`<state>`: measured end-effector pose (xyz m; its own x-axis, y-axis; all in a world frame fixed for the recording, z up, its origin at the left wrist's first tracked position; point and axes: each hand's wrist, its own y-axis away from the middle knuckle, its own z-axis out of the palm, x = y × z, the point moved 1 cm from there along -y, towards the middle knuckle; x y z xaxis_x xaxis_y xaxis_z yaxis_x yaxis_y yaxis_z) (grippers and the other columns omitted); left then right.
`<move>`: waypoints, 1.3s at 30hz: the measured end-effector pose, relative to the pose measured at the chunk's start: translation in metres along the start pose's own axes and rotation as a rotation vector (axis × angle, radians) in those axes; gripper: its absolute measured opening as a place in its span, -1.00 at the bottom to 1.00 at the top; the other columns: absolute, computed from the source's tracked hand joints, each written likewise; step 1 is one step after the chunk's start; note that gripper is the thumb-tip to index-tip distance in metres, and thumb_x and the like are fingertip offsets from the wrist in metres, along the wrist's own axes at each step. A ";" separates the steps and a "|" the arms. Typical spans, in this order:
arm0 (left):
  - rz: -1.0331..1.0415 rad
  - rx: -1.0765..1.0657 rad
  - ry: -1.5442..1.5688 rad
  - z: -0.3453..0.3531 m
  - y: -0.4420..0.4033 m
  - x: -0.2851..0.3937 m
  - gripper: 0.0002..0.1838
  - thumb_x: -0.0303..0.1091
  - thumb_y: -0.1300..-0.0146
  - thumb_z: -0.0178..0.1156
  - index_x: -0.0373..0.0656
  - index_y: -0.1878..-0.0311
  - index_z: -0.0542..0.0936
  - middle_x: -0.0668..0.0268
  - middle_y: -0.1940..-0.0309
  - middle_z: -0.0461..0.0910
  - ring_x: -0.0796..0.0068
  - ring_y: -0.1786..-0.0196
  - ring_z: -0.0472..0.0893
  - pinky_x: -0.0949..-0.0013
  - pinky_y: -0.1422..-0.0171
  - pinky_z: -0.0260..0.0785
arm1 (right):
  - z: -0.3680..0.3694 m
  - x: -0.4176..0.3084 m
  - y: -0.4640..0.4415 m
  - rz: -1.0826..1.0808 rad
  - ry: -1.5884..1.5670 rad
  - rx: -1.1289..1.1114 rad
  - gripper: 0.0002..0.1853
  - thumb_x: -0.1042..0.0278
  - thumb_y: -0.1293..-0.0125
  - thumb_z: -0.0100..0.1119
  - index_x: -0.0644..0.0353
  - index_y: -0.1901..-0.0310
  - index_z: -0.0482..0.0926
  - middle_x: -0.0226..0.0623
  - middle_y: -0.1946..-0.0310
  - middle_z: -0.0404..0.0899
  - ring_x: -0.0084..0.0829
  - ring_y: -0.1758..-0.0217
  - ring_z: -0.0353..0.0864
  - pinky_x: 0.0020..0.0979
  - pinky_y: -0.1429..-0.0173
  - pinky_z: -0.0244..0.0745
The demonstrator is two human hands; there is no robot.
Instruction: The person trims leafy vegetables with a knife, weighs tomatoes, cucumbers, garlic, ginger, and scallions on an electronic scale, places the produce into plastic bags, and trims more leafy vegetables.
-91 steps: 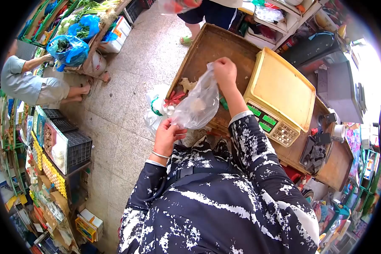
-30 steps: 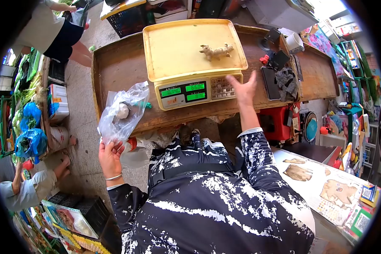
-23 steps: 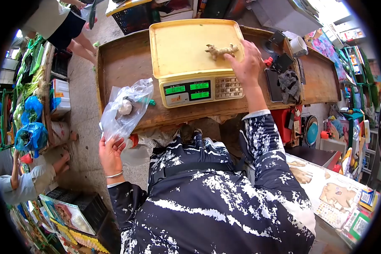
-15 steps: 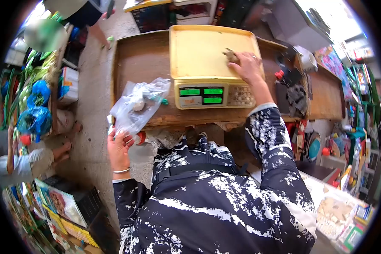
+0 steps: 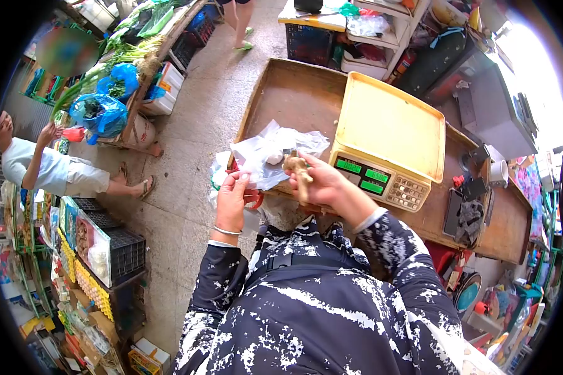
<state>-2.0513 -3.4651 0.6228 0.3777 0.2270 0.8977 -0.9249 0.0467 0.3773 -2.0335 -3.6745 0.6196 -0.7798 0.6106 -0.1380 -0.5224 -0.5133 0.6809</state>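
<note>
A clear plastic bag [image 5: 256, 161] with a whitish round item [image 5: 274, 157] in it lies at the wooden tray's near left corner. My left hand [image 5: 232, 203] pinches the bag's edge. My right hand [image 5: 322, 182] is closed around a piece of ginger root [image 5: 299, 175], held just right of the bag. Right of my right hand stands a yellow scale [image 5: 391, 134], its pan bare and its green displays lit. Something red, partly hidden, shows beside my left hand.
The scale stands on a wooden tray table [image 5: 294, 87]. At its right lie a dark cloth [image 5: 469, 222] and a white mug [image 5: 498, 172]. A person [image 5: 50, 159] stands at the left by blue bags [image 5: 100, 115]. Egg trays [image 5: 81, 275] sit at the lower left.
My right hand has picked the ginger up from the scale's pan and brought it left to the bag. The view has turned. My left hand still has the bag.
</note>
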 end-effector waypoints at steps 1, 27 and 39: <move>0.014 0.009 0.000 0.001 0.002 0.001 -0.82 -0.24 -0.23 0.05 -0.13 0.21 0.48 0.37 0.44 0.52 0.62 0.48 0.52 0.56 0.42 0.41 | 0.001 0.003 -0.021 0.004 -0.106 0.002 -0.55 -0.08 -0.27 -0.14 0.21 0.16 0.39 -0.27 0.34 0.46 -0.37 0.40 0.46 -0.29 0.26 0.42; -0.166 -0.100 0.189 -0.023 0.015 -0.023 -0.80 -0.26 -0.24 0.03 -0.13 0.14 0.47 0.44 0.34 0.49 0.65 0.30 0.46 0.53 0.29 0.37 | 0.211 0.066 -0.034 -0.221 1.094 -0.780 -0.31 -0.08 -0.19 0.03 0.24 -0.21 0.18 -0.11 -0.14 0.30 -0.34 -0.23 0.25 -0.38 -0.20 0.18; -0.216 -0.102 0.286 -0.046 0.027 -0.033 -0.86 -0.29 -0.20 0.07 -0.11 0.23 0.45 0.42 0.32 0.50 0.61 0.25 0.51 0.50 0.25 0.40 | 0.296 0.014 -0.132 -0.387 -0.027 -0.712 -0.60 -0.03 -0.17 0.06 0.08 0.10 0.44 -0.33 -0.03 0.41 -0.28 -0.18 0.29 -0.17 -0.21 0.11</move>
<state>-2.0911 -3.4267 0.5928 0.5506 0.4634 0.6943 -0.8302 0.2165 0.5138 -1.8736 -3.4195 0.7413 -0.4951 0.8332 -0.2463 -0.8548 -0.5179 -0.0337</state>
